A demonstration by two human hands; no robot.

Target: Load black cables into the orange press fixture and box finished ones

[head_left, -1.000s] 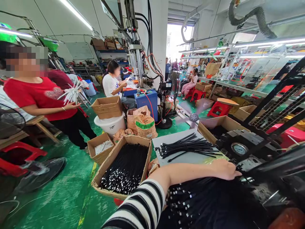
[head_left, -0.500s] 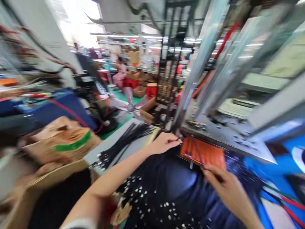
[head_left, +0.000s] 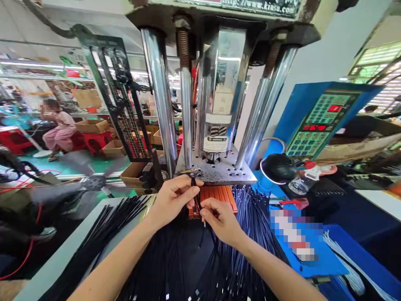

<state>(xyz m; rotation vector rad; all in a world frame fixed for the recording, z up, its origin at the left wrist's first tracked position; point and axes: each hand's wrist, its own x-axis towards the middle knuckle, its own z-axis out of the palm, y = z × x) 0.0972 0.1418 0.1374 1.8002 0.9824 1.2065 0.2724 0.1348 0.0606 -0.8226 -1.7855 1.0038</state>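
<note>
Fingers of the left hand [head_left: 171,200] curled, thumb and fingertips pinching a black cable [head_left: 196,201]. Right hand [head_left: 224,221] just beside it, slightly lower, also pinching at the cable; whether 1 strand or 2 lie between them, cannot tell. Cable stands steep, in front of the near edge of a ridged orange block [head_left: 217,198]. Block lies below the front edge of the press plate [head_left: 216,169].

Change: 0.5 s ago hands well apart, left by the block's far left corner, right out at its front edge; now close together in front of it. At 1.0 s ago only the left arm showed, striped sleeve in view; now both forearms, bare. View has swung round to the press: its 4 bright columns now upright ahead, the blur of 0.5 s ago mostly gone.

Around: loose cables [head_left: 255,221] fanned dense right of the block, more heaped below the wrists. Further bundle [head_left: 97,238] on the grey surface [head_left: 77,240] at left. Blue control box [head_left: 322,121] at right, red digits lit. Bottle [head_left: 300,184] near a black lamp [head_left: 277,167]. Fan [head_left: 94,182] at left, blades smeared.
</note>
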